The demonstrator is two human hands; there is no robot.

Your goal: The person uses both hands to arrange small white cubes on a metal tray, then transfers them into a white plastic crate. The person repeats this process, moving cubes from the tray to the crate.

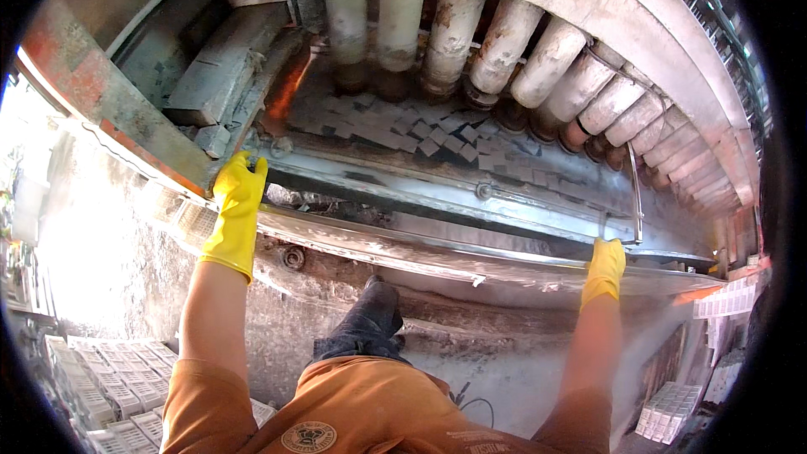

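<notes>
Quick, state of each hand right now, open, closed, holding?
Left hand: by the metal rail, near its left end; open or closed, can't tell.
Right hand: at the rail; grip hidden, can't tell.

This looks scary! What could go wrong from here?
The left hand is near an orange glow; if that is heat, its yellow glove might get damaged. The right hand, at the long metal rail, could catch on the bent metal rod beside it.

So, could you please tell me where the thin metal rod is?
In the head view, the thin metal rod is toward the right, just above the gloved right hand, near the grey cylinders.
</notes>
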